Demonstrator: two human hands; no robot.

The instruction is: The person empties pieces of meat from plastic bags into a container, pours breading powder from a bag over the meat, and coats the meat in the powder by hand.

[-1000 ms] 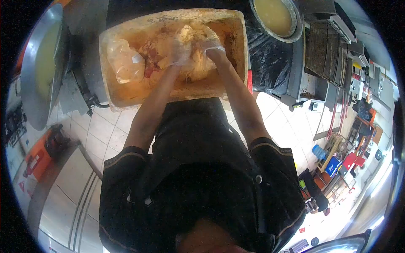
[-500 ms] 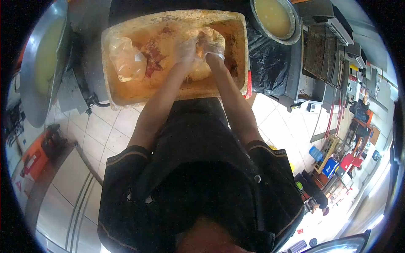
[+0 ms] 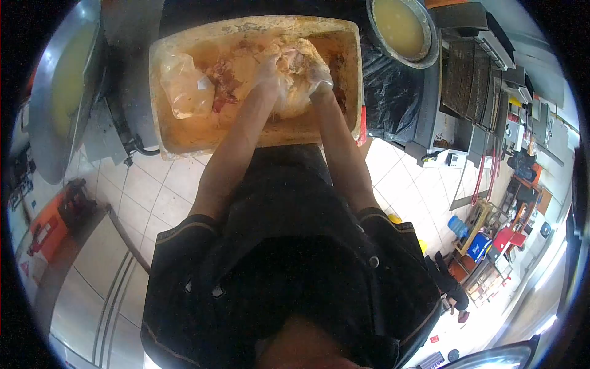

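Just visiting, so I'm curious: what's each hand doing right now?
Left hand: cupped, holding one side of pale, powder-coated lumpy food.
Right hand: cupped, holding its other side.

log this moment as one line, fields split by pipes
left hand: at powder-coated food, left side | right hand: same food, right side | plastic bag: inside tub, left end

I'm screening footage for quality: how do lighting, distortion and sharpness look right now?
Head view: strong fisheye distortion bows the rim of the tub and leaves black corners; head view: the tiled floor is bright, with glare toward lower right, while the black apron shows little detail; head view: the left hand and right hand look soft, finger outlines hard to make out.
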